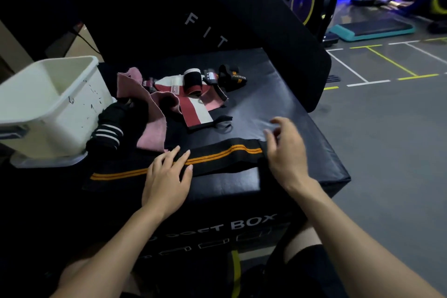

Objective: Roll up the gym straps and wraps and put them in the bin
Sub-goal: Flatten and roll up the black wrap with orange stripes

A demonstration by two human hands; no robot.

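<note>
Wrap (pixel 217 158), black with two orange stripes along its length, lies flat and unrolled across the lower centre of the frame, on the top of a black padded box (pixel 278 104) printed "BOX" on its front face. Left hand (pixel 167 176) rests palm down on the wrap near its middle, fingers straight and slightly spread. Right hand (pixel 285 152) is at the right end of the wrap, fingers loosely curled; whether it pinches the fabric cannot be told, as the hand is blurred.

White bin (pixel 55 104) stands in the left of the frame, on the same box top, open side up; nothing can be seen inside it from this angle. Just right of the bin lies a black wrap with white stripes (pixel 106 133), rolled. Beyond it, toward centre frame, a pink strap (pixel 154 126) and a maroon-and-white wrap (pixel 193 109) lie loose and overlapping. A black roll with a white end (pixel 192 80) stands on that pile. A black strap with orange lettering (pixel 233 77) lies just right of the roll.
</note>
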